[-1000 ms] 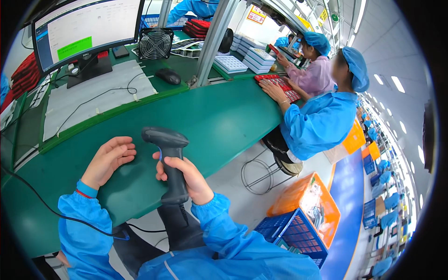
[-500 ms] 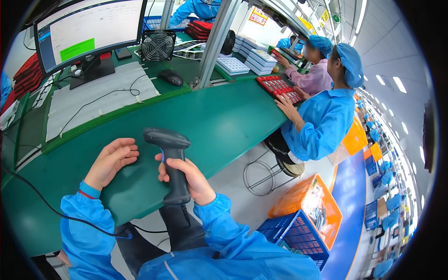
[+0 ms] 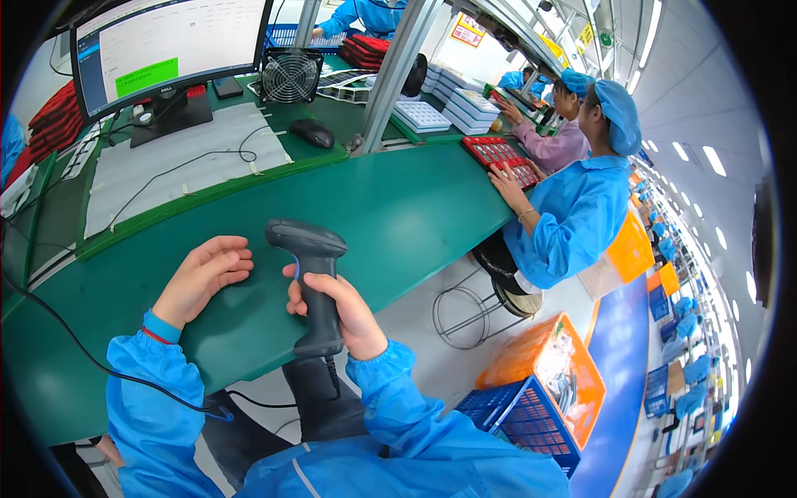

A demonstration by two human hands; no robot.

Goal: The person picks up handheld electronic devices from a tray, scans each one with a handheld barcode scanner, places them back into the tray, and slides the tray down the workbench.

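A dark grey handheld barcode scanner [image 3: 309, 239] stands out over the near edge of the green table, its head tilted to the left. My right hand [image 3: 353, 309] is closed around its handle, thumb across the grip. A black cable leaves the handle's bottom end and runs left across my left sleeve. To the left of the scanner my left hand [image 3: 206, 275] hovers over the tabletop [image 3: 374, 199], with loosely curved fingers and nothing in them. A gap separates it from the scanner.
Behind the table's raised edge stand a monitor [image 3: 166, 50], a black mouse [image 3: 312, 132] and a fan [image 3: 290, 76]. White trays [image 3: 422, 116] sit beyond a metal post. At right, a co-worker [image 3: 573, 199] in blue handles a red tray [image 3: 501, 159]. Orange and blue crates [image 3: 540, 415] stand on the floor.
The view has shifted slightly, so the monitor and bench sit a little further right. The scanner stays in my right hand, and my left hand keeps almost the same pose.
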